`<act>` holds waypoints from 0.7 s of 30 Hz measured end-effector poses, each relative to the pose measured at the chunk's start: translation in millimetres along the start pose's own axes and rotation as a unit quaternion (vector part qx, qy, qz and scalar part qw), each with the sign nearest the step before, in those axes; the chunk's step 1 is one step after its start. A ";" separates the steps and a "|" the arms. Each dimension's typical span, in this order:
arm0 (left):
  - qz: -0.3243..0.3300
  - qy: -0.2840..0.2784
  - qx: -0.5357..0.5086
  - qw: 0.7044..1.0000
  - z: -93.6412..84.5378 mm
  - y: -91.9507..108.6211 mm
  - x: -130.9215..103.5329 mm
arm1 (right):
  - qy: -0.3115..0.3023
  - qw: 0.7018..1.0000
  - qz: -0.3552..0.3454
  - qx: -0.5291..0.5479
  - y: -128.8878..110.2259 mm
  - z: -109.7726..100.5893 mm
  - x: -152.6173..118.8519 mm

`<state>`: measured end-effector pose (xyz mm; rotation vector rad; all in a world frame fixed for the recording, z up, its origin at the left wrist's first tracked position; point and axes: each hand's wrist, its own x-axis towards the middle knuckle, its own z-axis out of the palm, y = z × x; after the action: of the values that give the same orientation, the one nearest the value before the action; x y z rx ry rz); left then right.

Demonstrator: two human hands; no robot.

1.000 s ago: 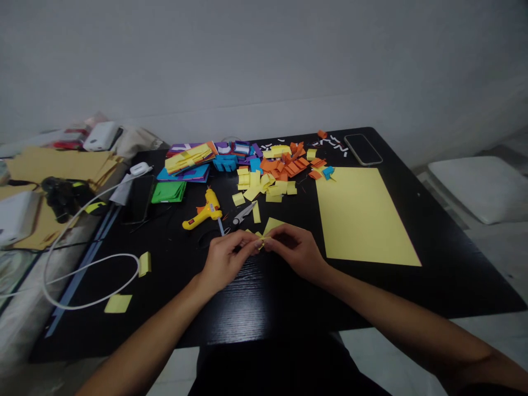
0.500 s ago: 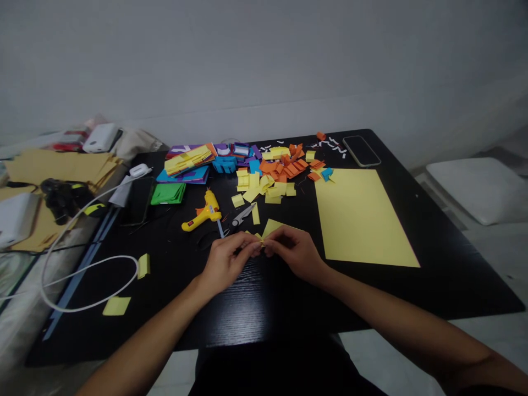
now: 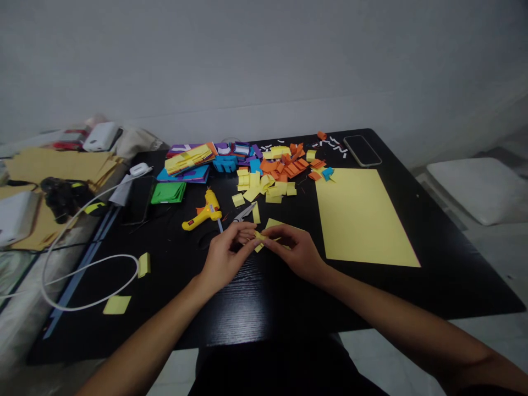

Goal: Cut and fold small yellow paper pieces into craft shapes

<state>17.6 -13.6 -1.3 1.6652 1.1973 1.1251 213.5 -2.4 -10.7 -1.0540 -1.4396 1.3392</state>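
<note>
As one small yellow paper piece [image 3: 259, 237] is getting pinched from both sides, a yellow glue gun [image 3: 210, 208] is lying close by

So the left hand [image 3: 225, 254] is holding one side of that piece between thumb and fingertips, and the right hand [image 3: 297, 251] is gripping the other side, fingers drawn in close. They're keeping it around the middle of the black worktop [image 3: 371, 297], toward the near edge. Fingers are hiding part of it, so I can't tell its exact shape. A bigger yellow piece [image 3: 284, 223] is poking out past the right hand.

Beyond the left hand, scissors [image 3: 244, 213] are resting just beside a thin yellow strip [image 3: 256, 214], with the glue gun sitting left of them. Folded yellow bits [image 3: 250, 188] are lying in a heap further back, while orange ones [image 3: 295, 166] are spreading toward the far edge. A large yellow sheet [image 3: 367, 217] is lying flat on the right side, and a phone [image 3: 362, 150] is resting near the far right corner. Toward the left edge, green folded papers [image 3: 168, 193] are sitting too.
</note>
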 end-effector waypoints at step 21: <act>-0.013 -0.043 0.066 0.997 -1.7 6.4 2.8 | -0.010 0.996 0.044 0.072 -1.7 -0.7 1.7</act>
<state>18.2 -12.4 5.7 1.7750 1.2569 0.9657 213.8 -0.7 -8.8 -1.0213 -1.3037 1.4975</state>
